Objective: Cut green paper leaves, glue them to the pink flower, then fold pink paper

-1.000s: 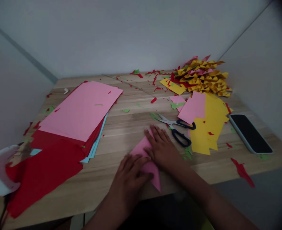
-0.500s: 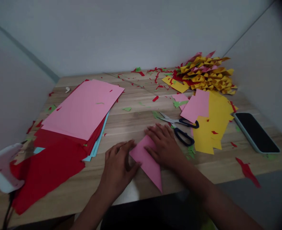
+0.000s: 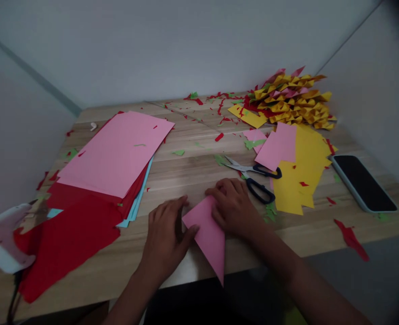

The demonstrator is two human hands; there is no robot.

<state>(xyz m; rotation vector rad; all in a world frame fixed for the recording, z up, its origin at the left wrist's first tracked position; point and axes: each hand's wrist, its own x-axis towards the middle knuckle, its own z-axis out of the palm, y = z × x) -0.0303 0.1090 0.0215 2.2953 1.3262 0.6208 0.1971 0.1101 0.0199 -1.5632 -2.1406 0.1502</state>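
Two hands press a folded pink paper (image 3: 206, 232) flat at the surface's (image 3: 186, 176) near edge. Left hand (image 3: 165, 237) lies open-palmed on its left edge; right hand (image 3: 235, 210) covers the top right corner, fingers curled. The paper's long axis runs toward its point, overhanging the edge. Scissors (image 3: 255, 178) lie just right.

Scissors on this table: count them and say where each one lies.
1. The scissors lie on the wooden table, just beyond the right hand, beside the yellow paper. Others could be hidden under paper.

bare wood between paper stack (image 3: 114, 155) and scissors (image 3: 255, 178)
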